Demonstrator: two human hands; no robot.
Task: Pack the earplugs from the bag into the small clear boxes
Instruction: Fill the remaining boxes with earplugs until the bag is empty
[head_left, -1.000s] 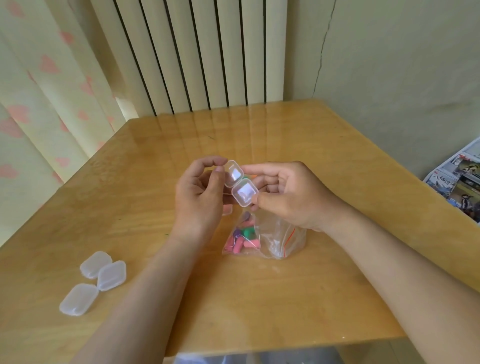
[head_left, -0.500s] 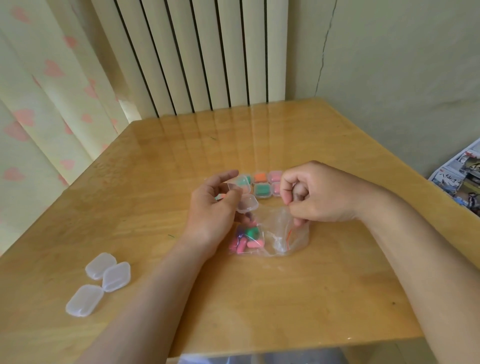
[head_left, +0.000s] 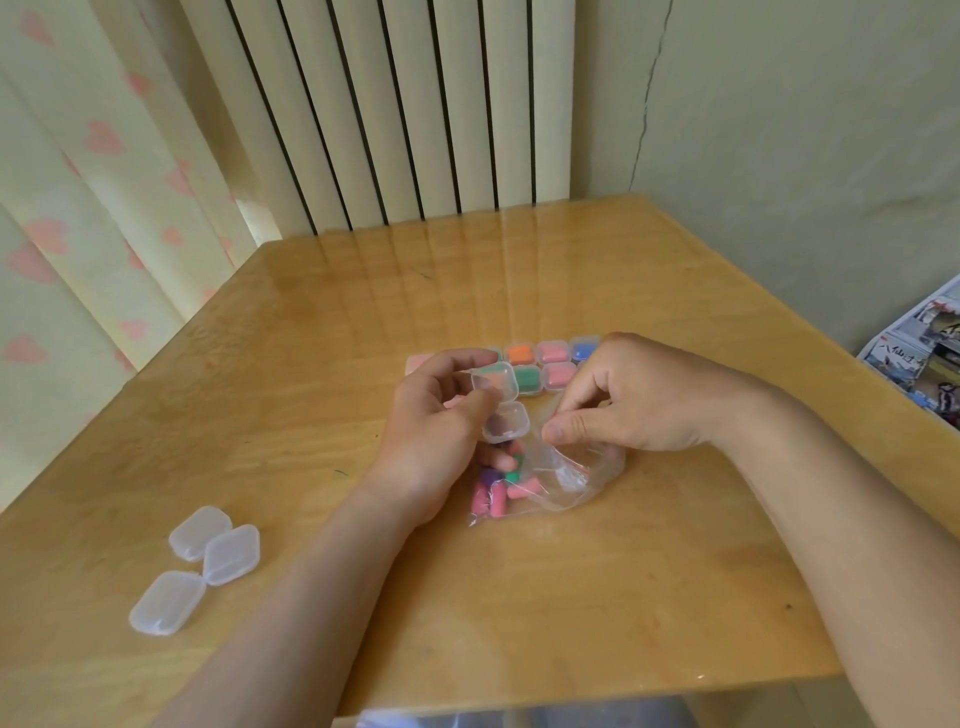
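Gripping an open small clear hinged plastic box (head_left: 501, 410) at centre in fingers of the left hand (head_left: 436, 431); pinching the clear zip bag (head_left: 571, 480) mouth with the right hand (head_left: 639, 400). Seemingly partway: filled clear boxes (head_left: 527, 376) above centre, colourful foam earplugs (head_left: 496, 496) remaining bagged, three empty clear boxes (head_left: 231, 555) lower left on wooden tabletop (head_left: 571, 597).

Bright, soft daylight, low contrast. Glow through curtain (head_left: 78, 234) at left; light comes from that side. Glossy tabletop (head_left: 519, 597) mirrors slatted panel (head_left: 389, 104) as pale streaks across far half. Soft-edged shadows under both forearms, darkest beside left one. Small white glints on bag (head_left: 566, 483) under right hand (head_left: 634, 400) and on open box (head_left: 506, 421) in left hand (head_left: 431, 431). Focus slightly soft overall; magazines (head_left: 924, 353) at right edge smeared. Wide-angle bend: slats fan outward, tabletop edges splay, forearms loom large at bottom.
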